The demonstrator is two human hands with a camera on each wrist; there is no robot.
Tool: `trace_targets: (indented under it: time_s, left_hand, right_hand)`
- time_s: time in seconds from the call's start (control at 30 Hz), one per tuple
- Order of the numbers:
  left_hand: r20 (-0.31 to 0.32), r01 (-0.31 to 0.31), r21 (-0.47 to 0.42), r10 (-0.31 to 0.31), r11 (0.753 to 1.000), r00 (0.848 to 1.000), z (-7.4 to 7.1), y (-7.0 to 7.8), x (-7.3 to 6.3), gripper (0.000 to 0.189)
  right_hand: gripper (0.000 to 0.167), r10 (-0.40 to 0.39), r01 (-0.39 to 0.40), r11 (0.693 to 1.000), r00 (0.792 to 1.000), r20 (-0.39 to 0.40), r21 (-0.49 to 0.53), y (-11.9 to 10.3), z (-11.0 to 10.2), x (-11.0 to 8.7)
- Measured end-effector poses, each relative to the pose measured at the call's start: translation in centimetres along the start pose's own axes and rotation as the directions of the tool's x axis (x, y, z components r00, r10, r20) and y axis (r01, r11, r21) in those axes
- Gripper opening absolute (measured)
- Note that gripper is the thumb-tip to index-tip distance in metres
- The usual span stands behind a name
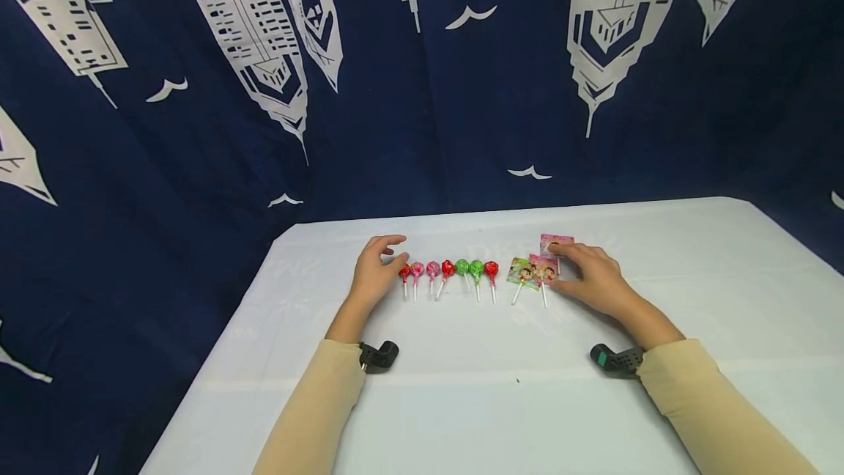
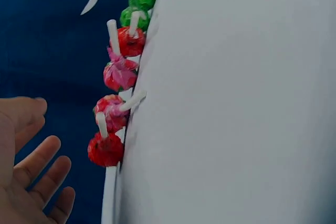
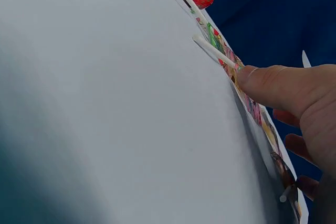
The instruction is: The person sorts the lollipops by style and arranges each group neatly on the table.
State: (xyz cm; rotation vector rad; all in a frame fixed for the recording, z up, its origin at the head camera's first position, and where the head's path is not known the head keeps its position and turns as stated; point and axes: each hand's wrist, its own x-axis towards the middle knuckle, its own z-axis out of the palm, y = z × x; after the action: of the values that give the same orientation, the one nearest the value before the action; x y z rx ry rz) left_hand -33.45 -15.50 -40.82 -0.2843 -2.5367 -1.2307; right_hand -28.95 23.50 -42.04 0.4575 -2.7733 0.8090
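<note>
My left hand is at the left end of a row of several round lollipops, fingers and thumb spread apart. Closest to it is a red lollipop, which the left wrist view shows apart from the fingers. Pink, red and green lollipops follow, white sticks toward me. My right hand reaches over flat-wrapped lollipops at the right. Its thumb touches the front pink flat-wrapped lollipop, and its fingers reach over the back pink one. A green flat-wrapped lollipop lies just left of them.
Everything lies on a white-covered table. Behind its far edge hangs a dark blue cloth with white building shapes. Each wrist wears a black camera band. A tiny dark speck shows on the near part of the table.
</note>
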Motion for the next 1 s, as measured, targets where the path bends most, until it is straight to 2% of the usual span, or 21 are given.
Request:
trace_targets:
  time_s: [0.13, 0.23, 0.4, 0.53, 0.73, 0.9, 1.0]
  left_hand:
    - [0.108, -0.092, 0.048, 0.087, 0.995, 0.990, 0.9, 2.0, 0.8, 0.043]
    - [0.210, -0.146, 0.051, 0.132, 0.988, 0.969, 1.7, 3.7, 1.4, 0.050]
    - [0.382, -0.183, 0.030, 0.158, 0.983, 0.911, 3.5, 6.3, 2.3, 0.059]
    - [0.477, -0.217, 0.077, 0.155, 0.973, 0.865, 5.0, 8.2, 2.9, 0.063]
    - [0.580, -0.335, 0.172, 0.179, 0.926, 0.794, 7.4, 10.2, 3.5, 0.070]
    - [0.647, -0.365, 0.178, 0.171, 0.914, 0.743, 9.2, 11.3, 3.5, 0.073]
    - [0.671, -0.373, 0.183, 0.162, 0.910, 0.724, 10.1, 11.8, 3.6, 0.074]
  right_hand:
    - [0.065, -0.016, 0.016, 1.000, 1.000, 0.013, -0.001, 0.3, 0.1, 0.0]
    - [0.064, -0.029, 0.030, 1.000, 0.999, 0.014, -0.006, 0.4, 0.2, 0.0]
    - [0.065, -0.035, 0.036, 0.999, 0.999, 0.016, -0.019, 0.5, 0.3, -0.1]
    - [0.063, -0.032, 0.033, 0.999, 0.999, 0.015, -0.023, 0.6, 0.5, -0.1]
    - [0.062, -0.022, 0.023, 0.999, 1.000, 0.018, -0.029, 0.5, 0.6, 0.0]
    - [0.063, -0.010, 0.011, 0.999, 0.999, 0.034, -0.034, 0.5, 0.6, 0.0]
    - [0.063, -0.007, 0.009, 1.000, 0.999, 0.046, -0.029, 0.5, 0.7, 0.0]
